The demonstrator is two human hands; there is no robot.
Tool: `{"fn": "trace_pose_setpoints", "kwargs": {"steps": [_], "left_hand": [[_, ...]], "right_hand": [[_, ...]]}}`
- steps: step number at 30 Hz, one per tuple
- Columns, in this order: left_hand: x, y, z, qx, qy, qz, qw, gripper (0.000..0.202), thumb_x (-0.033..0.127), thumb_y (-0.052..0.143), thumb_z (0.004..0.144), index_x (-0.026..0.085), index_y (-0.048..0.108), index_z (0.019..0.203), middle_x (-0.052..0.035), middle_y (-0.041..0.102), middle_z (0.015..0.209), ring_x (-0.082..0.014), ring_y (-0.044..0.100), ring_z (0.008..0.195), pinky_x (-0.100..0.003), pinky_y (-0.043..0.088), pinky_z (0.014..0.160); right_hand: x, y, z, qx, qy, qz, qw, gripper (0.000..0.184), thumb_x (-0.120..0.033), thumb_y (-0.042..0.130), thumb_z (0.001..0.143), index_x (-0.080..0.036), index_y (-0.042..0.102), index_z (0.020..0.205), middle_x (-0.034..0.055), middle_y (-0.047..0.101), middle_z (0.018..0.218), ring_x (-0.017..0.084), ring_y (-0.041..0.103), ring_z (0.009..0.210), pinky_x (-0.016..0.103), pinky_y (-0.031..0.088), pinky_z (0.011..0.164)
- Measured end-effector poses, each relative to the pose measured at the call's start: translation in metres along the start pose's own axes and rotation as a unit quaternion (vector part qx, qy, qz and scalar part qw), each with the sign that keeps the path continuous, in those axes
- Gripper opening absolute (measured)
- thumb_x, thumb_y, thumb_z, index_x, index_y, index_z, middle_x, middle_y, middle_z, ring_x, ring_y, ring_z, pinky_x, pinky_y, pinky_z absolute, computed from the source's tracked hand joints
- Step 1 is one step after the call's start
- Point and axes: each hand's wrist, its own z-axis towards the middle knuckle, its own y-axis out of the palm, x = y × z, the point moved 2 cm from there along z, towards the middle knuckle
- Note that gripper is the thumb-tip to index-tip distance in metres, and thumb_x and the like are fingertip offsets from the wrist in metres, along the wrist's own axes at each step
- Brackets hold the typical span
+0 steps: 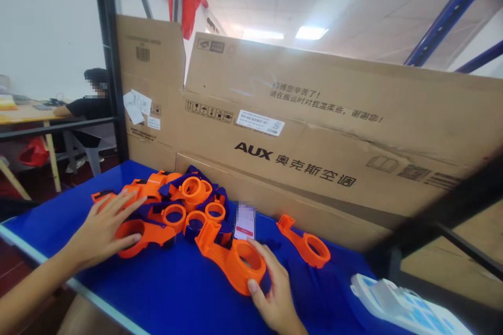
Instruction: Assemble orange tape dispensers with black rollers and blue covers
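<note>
A heap of orange plastic ring-shaped parts with dark blue pieces among them lies on the blue table. My left hand rests with fingers spread on one orange part at the heap's left side. Thumb and fingers of my right hand close round the ring end of another orange part at the front. A single orange part lies apart to the right. A phone stands behind the held part.
Large cardboard boxes wall off the back of the table. A white and blue object lies at the right front edge. A seated person is at a desk far left, behind a black metal post.
</note>
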Motion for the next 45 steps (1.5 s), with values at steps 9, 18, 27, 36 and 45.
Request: {"fn": "trace_pose_setpoints", "kwargs": {"steps": [9, 18, 27, 36, 45], "left_hand": [[-0.009, -0.006, 0.011, -0.062, -0.018, -0.037, 0.997, 0.09, 0.074, 0.07, 0.072, 0.044, 0.043, 0.153, -0.0116, 0.038, 0.164, -0.0486, 0.032, 0.148, -0.068, 0.021, 0.114], [0.012, 0.008, 0.001, -0.079, -0.016, 0.001, 0.997, 0.077, 0.061, 0.072, 0.076, 0.047, 0.05, 0.148, -0.0089, 0.039, 0.164, -0.0519, 0.031, 0.145, -0.071, 0.022, 0.11], [0.013, 0.017, -0.002, -0.025, -0.017, -0.012, 0.999, 0.059, 0.068, 0.066, 0.08, 0.041, 0.066, 0.132, -0.0096, 0.056, 0.148, -0.0451, 0.044, 0.137, -0.066, 0.021, 0.114], [-0.001, 0.016, 0.001, 0.034, -0.068, -0.032, 0.997, 0.052, 0.057, 0.066, 0.081, 0.033, 0.064, 0.128, -0.0114, 0.055, 0.141, -0.0392, 0.051, 0.13, -0.062, 0.02, 0.114], [-0.011, 0.014, 0.004, 0.095, -0.154, -0.078, 0.98, 0.059, 0.06, 0.062, 0.082, 0.028, 0.061, 0.132, -0.0112, 0.057, 0.119, -0.0359, 0.053, 0.112, -0.051, 0.039, 0.099]], "right_hand": [[-0.014, 0.035, -0.024, -0.111, -0.076, -0.052, 0.99, 0.084, -0.058, 0.07, 0.081, -0.02, 0.046, 0.152, 0.0151, 0.066, 0.137, 0.039, 0.064, 0.124, 0.049, 0.052, 0.107], [-0.032, 0.048, -0.02, -0.216, -0.062, -0.056, 0.973, 0.094, -0.056, 0.081, 0.076, -0.029, 0.04, 0.157, 0.0082, 0.065, 0.14, 0.034, 0.064, 0.126, 0.042, 0.051, 0.109], [-0.055, 0.084, -0.015, -0.224, -0.012, -0.073, 0.972, 0.062, -0.061, 0.073, 0.081, -0.03, 0.062, 0.133, 0.0089, 0.068, 0.133, 0.034, 0.067, 0.115, 0.045, 0.057, 0.097], [-0.068, 0.118, -0.005, -0.222, 0.035, -0.112, 0.968, 0.044, -0.049, 0.067, 0.088, -0.03, 0.062, 0.127, 0.0101, 0.059, 0.137, 0.034, 0.063, 0.115, 0.047, 0.055, 0.094], [-0.087, 0.147, 0.009, -0.209, 0.068, -0.124, 0.968, 0.059, -0.064, 0.079, 0.073, -0.026, 0.062, 0.115, 0.0115, 0.06, 0.115, 0.036, 0.064, 0.102, 0.049, 0.057, 0.081]]}}
